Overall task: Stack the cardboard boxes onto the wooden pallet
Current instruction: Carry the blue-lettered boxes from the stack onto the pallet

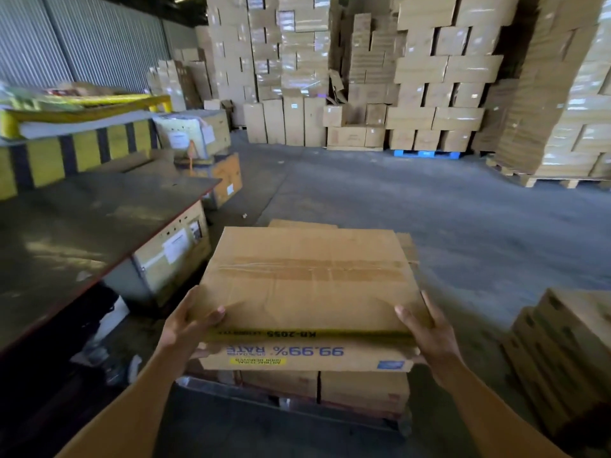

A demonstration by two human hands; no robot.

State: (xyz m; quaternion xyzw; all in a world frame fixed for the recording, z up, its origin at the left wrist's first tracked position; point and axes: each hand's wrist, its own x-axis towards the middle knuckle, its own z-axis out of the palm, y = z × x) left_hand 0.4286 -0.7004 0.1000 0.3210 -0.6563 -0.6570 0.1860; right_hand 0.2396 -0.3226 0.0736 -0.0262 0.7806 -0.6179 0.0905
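A flat brown cardboard box [304, 279] with a taped seam and blue "99.99% RATE" print on its near side is held low in front of me. My left hand [188, 322] grips its near left corner, thumb on top. My right hand [429, 328] grips the near right corner the same way. Below the box lie more cardboard boxes [360, 388] stacked on a low pallet [291, 408], whose dark edge shows beneath them. I cannot tell whether the held box touches the stack.
A dark-topped table [82, 226] stands on my left, with yellow-and-black barriers [76, 150] behind it. Another stack of boxes [568, 352] sits close on my right. Tall box stacks [429, 77] line the far wall across bare grey concrete floor [429, 209].
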